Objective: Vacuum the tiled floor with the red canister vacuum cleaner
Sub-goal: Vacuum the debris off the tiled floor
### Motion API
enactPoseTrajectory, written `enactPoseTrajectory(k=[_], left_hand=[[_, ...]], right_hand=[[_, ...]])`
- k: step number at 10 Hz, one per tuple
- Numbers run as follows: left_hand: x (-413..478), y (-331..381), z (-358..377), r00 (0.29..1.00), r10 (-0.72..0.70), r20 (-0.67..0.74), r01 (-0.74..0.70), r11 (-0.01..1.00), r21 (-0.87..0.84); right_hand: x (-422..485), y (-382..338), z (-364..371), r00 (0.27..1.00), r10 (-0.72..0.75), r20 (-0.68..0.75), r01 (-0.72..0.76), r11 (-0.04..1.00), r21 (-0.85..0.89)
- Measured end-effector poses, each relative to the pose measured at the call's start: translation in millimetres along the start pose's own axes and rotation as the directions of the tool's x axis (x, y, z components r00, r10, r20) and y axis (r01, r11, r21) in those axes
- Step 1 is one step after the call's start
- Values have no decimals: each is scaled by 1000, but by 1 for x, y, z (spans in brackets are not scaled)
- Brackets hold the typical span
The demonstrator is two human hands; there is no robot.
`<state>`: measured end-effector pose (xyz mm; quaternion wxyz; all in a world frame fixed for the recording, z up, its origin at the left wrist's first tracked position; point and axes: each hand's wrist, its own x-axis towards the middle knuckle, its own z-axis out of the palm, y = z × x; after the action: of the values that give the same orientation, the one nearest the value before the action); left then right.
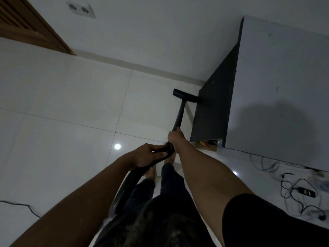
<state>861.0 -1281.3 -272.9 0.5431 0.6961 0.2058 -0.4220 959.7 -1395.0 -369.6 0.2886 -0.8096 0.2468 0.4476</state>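
Note:
The vacuum's black floor nozzle [185, 97] lies flat on the white tiled floor [71, 107], close to the wall and right beside the dark side panel of a desk. Its black wand [179, 116] slants back to my right hand [175, 139], which grips the wand's upper end. Just behind, my left hand [147, 155] holds the black handle where the ribbed hose [128, 182] joins. The hose runs down past my legs. The red canister is out of view.
A grey-topped desk [277, 86] with a dark side panel [213, 111] fills the right. Tangled cables and an adapter [306, 191] lie on the floor at right. A thin cable [21, 205] crosses lower left. A wooden door [26, 25] and wall socket [81, 9] stand behind.

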Motion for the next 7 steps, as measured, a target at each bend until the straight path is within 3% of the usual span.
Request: enactPoseTrajectory(k=[1,2,4,5,7], left_hand=[[-1,-2,-7,999,-25,25,26,999,-27],[-8,-13,-17,991,-96,90,105,989,-100],[-2,-19,-20,986,-133,100,148,975,-166],[3,-14,-18,992,-113,51,121,973,-197],[27,3,-26,997,-71,-30,62,970,-236]], right_hand=[[-11,-16,-9,999,34,17,-37,990,137],[-19,-13,2,993,-27,118,36,997,-70],[-19,-21,7,986,-73,150,80,996,-37],[-13,-35,0,995,-11,102,10,1000,8],[13,-50,-17,984,-141,105,112,963,246]])
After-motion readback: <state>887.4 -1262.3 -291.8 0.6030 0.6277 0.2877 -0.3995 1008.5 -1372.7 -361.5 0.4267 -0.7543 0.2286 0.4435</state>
